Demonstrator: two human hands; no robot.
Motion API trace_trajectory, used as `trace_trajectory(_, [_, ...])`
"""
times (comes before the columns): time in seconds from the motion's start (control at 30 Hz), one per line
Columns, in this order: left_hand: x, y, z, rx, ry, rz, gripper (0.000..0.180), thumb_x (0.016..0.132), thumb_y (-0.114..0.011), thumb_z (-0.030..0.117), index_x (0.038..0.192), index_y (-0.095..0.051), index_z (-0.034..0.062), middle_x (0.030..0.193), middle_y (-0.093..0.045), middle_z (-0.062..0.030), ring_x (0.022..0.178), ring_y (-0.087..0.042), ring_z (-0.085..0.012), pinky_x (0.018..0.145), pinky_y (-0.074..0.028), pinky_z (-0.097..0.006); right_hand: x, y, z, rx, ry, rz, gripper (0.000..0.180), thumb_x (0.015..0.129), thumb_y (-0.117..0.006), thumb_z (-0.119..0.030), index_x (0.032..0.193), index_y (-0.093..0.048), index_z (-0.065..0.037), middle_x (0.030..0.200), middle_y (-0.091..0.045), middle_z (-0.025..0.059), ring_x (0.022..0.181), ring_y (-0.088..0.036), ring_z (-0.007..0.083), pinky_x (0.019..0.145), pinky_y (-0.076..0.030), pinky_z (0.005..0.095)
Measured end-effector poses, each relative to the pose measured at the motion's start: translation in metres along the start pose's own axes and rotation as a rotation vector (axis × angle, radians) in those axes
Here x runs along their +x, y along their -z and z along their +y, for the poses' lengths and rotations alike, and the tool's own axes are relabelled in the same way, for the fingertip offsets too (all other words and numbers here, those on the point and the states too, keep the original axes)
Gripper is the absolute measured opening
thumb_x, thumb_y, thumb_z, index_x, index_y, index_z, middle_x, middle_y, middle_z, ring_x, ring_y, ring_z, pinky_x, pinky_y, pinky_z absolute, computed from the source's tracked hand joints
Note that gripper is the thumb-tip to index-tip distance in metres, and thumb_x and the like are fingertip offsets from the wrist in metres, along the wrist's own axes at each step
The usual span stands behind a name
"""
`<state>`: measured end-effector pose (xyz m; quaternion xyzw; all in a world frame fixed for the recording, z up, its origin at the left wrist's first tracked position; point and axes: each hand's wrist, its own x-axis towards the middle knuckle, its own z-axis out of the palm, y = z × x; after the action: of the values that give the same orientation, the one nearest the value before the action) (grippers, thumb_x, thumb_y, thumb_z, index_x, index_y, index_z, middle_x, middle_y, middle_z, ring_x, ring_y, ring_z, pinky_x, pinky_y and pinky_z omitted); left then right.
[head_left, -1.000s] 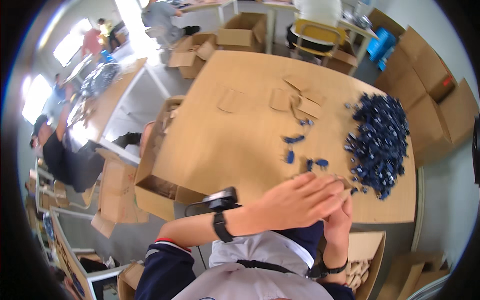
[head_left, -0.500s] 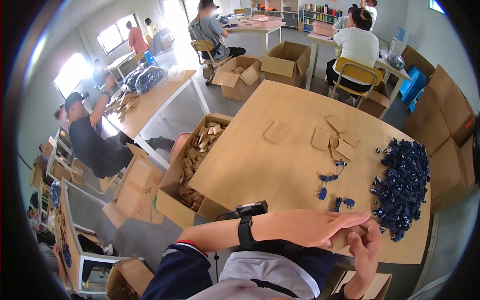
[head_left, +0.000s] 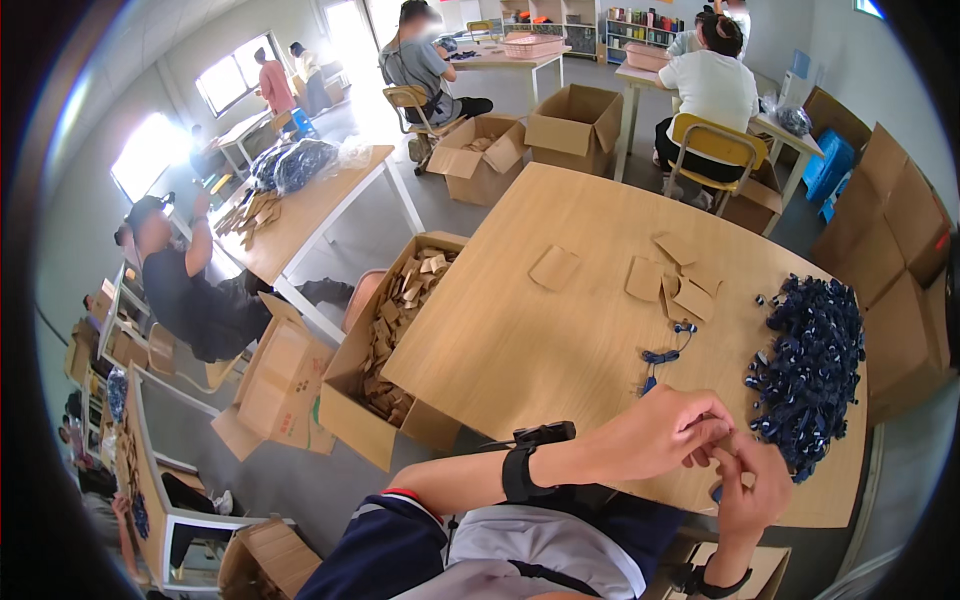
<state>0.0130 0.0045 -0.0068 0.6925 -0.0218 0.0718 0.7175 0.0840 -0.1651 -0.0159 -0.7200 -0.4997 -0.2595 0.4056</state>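
Observation:
My left hand [head_left: 672, 428] and my right hand [head_left: 752, 478] meet over the near right part of the table, fingers pinched together. What they pinch is mostly hidden; a small bit of dark blue [head_left: 716, 492] shows beside my right fingers. Just beyond my left hand lies a thin dark blue corded item [head_left: 660, 357] with small shiny ends. To the right is a big heap of similar dark blue corded items [head_left: 808, 370]. Farther back are several flat brown paper pouches [head_left: 643, 278], some overlapping, and a single pouch [head_left: 554, 268] to their left.
Left of the wooden table [head_left: 480, 330] stands a carton full of brown paper pieces [head_left: 380, 350]. Another open carton [head_left: 285, 385] sits beside it. Stacked cardboard [head_left: 885, 250] flanks the right side. Other people sit at tables, one on a yellow chair [head_left: 715, 145] ahead.
The brown paper pouch between my hands no longer shows. My left hand has risen from lying flat to a pinch, now covering where a second corded item lay. The right hand moved slightly right.

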Motion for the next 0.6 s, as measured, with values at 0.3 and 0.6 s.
trace_trajectory(0.3, [-0.006, -0.036, -0.032, 0.318, -0.554, 0.43, 0.025, 0.095, -0.054, 0.001, 0.119, -0.06, -0.0017, 0.092, -0.07, -0.013, 0.078, -0.07, -0.017, 0.068, -0.054, -0.026, -0.006, -0.03, -0.031, 0.503, -0.553, 0.385, 0.007, 0.091, -0.061, 0.0, 0.097, -0.06, 0.004, 0.075, -0.065, 0.0129, 0.051, -0.055, 0.0086, 0.043, -0.042, 0.0208])
trace_trajectory(0.6, [-0.016, -0.03, -0.012, 0.038, -0.098, 0.269, 0.016, 0.096, -0.058, 0.007, 0.106, -0.065, -0.0033, 0.091, -0.07, -0.0105, 0.07, -0.071, -0.0161, 0.061, -0.057, -0.025, -0.003, 0.0, 0.011, 0.125, -0.278, -0.08, 0.043, 0.065, -0.071, 0.004, 0.106, -0.07, -0.007, 0.1, -0.065, 0.0091, 0.081, -0.06, 0.0258, 0.065, -0.048, 0.0309])
